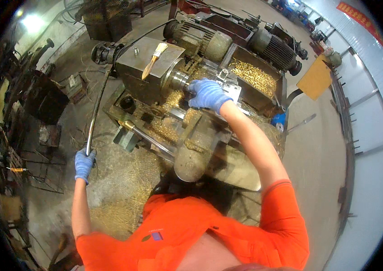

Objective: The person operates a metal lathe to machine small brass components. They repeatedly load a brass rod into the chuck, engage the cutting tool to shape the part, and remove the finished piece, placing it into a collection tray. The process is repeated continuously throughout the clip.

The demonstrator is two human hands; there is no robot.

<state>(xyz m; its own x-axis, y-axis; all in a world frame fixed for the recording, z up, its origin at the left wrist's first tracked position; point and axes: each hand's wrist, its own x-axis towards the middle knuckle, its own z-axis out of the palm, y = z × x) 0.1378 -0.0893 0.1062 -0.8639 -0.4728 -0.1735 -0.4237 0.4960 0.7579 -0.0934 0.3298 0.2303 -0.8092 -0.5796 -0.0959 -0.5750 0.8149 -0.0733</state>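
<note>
- Left hand (84,164), blue-gloved: fingers wrapped tight around the lower end of a long curved grey metal lever (96,108).
- Right hand (207,94), blue-gloved: fingers curled over the silver metal tool block (228,86) of the lathe, beside the steel chuck (179,79).
- Brass shavings (252,77) lie beyond the fingertips.

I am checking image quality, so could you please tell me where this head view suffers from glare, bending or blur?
In the head view, a lamp glare burns out the upper left; the white wall panels bow toward the rim at right; the blue-gloved right hand on the brass-littered grey lathe is sharp, as is the blue-gloved left hand gripping the long curved metal lever.
</note>
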